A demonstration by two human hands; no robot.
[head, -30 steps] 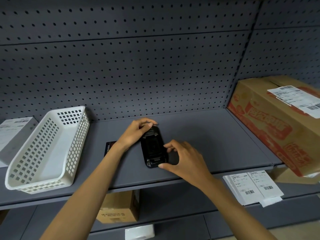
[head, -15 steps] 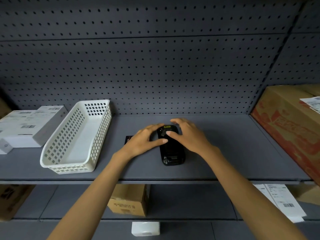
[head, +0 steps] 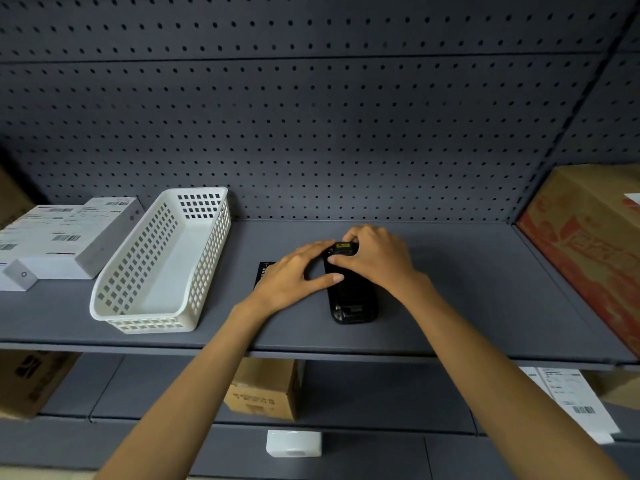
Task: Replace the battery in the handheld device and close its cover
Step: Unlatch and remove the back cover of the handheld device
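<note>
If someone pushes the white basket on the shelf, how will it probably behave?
The white basket looks empty and mostly holes, so it is probably light and slides easily on the smooth shelf. Its wide, flat base suggests it is unlikely to tip. The thin lattice walls may flex slightly.

You are looking at a matt grey painted-metal shelf backed by perforated pegboard of the same dull finish. The handheld device is showing glossy black plastic. Toward the shelf's left edge, the white basket is looking like smooth moulded plastic; at the right edge, printed cardboard box is looking rough and matt.
</note>
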